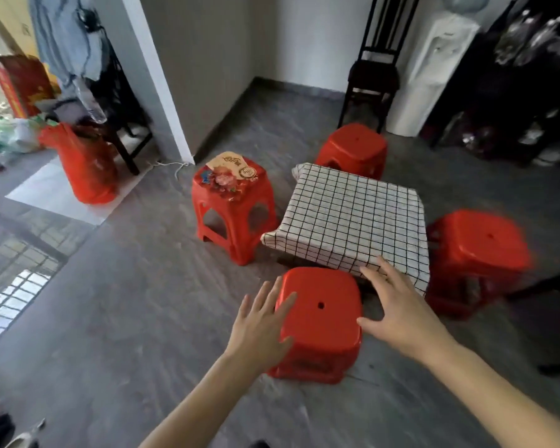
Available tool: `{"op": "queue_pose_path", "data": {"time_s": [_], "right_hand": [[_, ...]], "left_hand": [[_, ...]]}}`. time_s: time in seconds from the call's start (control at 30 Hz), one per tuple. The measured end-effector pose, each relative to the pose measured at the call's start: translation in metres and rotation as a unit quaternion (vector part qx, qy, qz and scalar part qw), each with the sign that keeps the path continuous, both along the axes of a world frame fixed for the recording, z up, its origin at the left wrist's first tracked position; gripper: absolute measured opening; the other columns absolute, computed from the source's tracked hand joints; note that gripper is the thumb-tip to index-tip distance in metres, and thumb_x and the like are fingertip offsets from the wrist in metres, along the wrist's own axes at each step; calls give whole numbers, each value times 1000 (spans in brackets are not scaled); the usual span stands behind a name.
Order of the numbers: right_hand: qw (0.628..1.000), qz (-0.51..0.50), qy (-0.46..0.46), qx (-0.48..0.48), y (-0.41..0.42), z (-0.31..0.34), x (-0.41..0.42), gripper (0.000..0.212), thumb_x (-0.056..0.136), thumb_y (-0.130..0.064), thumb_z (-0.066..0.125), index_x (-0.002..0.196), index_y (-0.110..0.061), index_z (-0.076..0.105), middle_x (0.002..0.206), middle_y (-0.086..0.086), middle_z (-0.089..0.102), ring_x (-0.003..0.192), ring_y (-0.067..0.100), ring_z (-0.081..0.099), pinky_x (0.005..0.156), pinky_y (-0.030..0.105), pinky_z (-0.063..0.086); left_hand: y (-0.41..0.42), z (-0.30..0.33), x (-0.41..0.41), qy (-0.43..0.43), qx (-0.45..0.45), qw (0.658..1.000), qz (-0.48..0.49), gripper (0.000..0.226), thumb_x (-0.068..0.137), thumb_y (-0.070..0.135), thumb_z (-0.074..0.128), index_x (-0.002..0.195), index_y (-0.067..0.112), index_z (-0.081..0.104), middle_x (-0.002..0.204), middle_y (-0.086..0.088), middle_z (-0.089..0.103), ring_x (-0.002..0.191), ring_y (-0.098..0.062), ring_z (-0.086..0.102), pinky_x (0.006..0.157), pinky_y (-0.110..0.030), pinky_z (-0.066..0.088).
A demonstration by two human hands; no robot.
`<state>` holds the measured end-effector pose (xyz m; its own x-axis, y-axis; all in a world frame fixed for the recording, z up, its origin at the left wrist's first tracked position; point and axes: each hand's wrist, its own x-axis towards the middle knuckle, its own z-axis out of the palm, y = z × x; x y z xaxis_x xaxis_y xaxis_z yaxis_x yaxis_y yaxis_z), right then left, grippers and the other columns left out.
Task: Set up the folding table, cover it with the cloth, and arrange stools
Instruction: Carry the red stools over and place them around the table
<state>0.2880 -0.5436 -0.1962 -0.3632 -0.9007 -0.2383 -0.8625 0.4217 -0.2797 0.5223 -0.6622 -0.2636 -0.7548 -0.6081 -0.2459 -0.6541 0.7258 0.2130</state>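
Red stool [320, 315] between spread hands; fan lettering unreadable.

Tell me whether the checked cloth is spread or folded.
Spread: the cloth lies flat over the table top, its edges hanging down the sides.

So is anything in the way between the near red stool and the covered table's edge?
Nothing visible. The near stool sits right at the checked cloth, with both open hands, left hand and right hand, at its sides.
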Motion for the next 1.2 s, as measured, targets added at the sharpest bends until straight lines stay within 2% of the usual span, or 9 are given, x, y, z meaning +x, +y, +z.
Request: {"op": "queue_pose_path", "data": {"time_s": [0.27,0.47,0.57,0.73,0.83,0.9,1.0,1.07,1.2], "right_hand": [[995,-30,-54,73,9,-141,-3,98,79,-50,73,153,-38,9,160,-9,-18,149,14,3,114,32,27],[990,-51,-69,109,8,-249,-11,98,81,-45,72,154,-35,8,160,-1,-20,148,23,15,115,35,29],[989,-56,-49,130,-1,-292,-24,101,80,-45,73,154,-34,6,159,3,-21,149,28,8,116,41,30],[984,17,18,177,-15,-360,-47,114,72,-44,80,153,-36,0,156,4,-30,147,41,-12,114,53,27],[980,6,26,198,-27,-388,-61,131,61,-53,85,152,-38,-9,152,6,-37,143,48,-16,111,62,25],[977,-26,15,210,-27,-399,-68,137,53,-60,85,149,-46,-12,149,11,-41,142,53,-10,108,67,25],[979,-73,-46,183,-19,-412,-74,139,45,-63,87,138,-64,-15,144,10,-49,135,49,31,101,60,43],[980,-73,-87,162,-13,-418,-77,138,46,-58,89,136,-68,-15,139,4,-56,134,43,38,97,52,49],[979,-79,-140,122,-5,-427,-79,136,49,-48,93,136,-70,-9,134,-7,-60,141,38,24,101,45,48]], "left_hand": [[-10,-148,-28,-98,47,993,-42,83,91,47,49,154,35,-4,159,1,-27,148,-30,-13,118,-54,8],[-3,-246,-59,-111,58,992,-33,94,84,49,56,151,40,-9,150,3,-43,135,-38,-39,111,-70,1],[-6,-279,-77,-113,58,991,-37,103,81,57,63,149,42,-14,151,3,-41,138,-43,-33,108,-73,1],[-15,-335,-96,-87,72,993,-29,119,68,46,75,143,52,-18,148,9,-45,141,-46,-24,105,-76,9],[-24,-354,-102,-95,66,993,-19,123,61,60,74,143,53,-17,148,9,-46,141,-44,-26,103,-78,8],[-25,-360,-101,-105,57,993,-12,125,58,71,72,144,53,-16,149,10,-44,140,-43,-29,102,-79,5],[-23,-363,-98,-90,61,994,32,125,56,70,75,141,61,-16,149,13,-43,139,-47,-27,102,-79,2],[-21,-364,-97,-69,91,992,48,126,58,65,79,137,66,-19,147,15,-45,140,-48,-23,104,-77,11],[-23,-359,-98,-29,146,988,51,125,62,47,84,132,70,-16,145,24,-44,142,-47,-20,100,-64,41]]}}
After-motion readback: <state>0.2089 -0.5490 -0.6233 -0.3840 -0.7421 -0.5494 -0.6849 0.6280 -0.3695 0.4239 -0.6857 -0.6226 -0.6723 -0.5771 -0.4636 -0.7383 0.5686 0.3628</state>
